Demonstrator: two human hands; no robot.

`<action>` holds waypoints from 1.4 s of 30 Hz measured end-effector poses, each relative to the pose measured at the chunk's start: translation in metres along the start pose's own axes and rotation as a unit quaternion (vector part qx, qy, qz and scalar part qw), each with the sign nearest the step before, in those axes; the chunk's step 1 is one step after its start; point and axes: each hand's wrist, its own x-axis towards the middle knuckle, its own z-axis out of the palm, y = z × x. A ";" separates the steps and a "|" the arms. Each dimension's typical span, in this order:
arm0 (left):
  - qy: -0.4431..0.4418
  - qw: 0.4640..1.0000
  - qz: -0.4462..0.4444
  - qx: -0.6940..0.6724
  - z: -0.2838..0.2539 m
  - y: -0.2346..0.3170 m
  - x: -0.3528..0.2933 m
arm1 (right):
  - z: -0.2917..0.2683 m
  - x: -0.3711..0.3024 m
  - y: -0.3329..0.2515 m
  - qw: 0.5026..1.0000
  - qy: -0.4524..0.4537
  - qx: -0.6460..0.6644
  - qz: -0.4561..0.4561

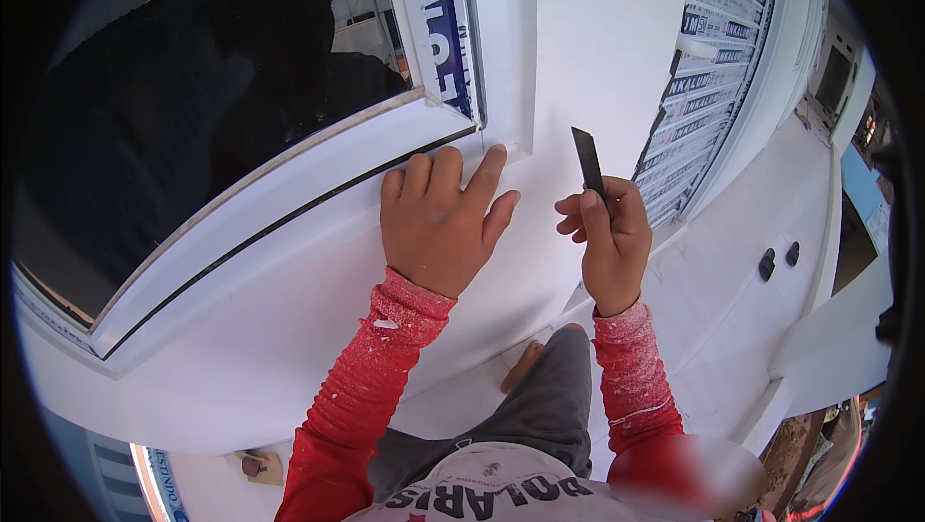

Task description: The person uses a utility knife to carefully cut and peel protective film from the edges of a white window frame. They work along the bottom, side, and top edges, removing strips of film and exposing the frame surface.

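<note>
My left hand (436, 216) lies with its fingers spread at the lower corner of a white window frame (289, 196), its fingertips by the frame's bottom edge and the white wall. A thin black seal (279, 221) runs along that edge, partly behind the fingers. In my right hand (619, 247), raised in front of the wall, a dark cutter blade (587, 158) with a slanted tip is pinched between thumb and fingers and points up. Its lower end is hidden in the grip. Both red sleeves carry white dust.
Dark glass (193, 107) fills the window, with blue-and-white printed film (440, 30) on its side frame. Film-wrapped slats (713, 79) stand to the right. A pair of dark sandals (767, 265) lies on the pale floor (718, 305). A small brownish item (255, 467) sits lower left.
</note>
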 end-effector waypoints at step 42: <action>-0.245 0.712 -0.234 -0.615 -0.067 -0.013 -0.010 | 0.025 -0.045 0.005 0.825 -0.287 0.451 0.182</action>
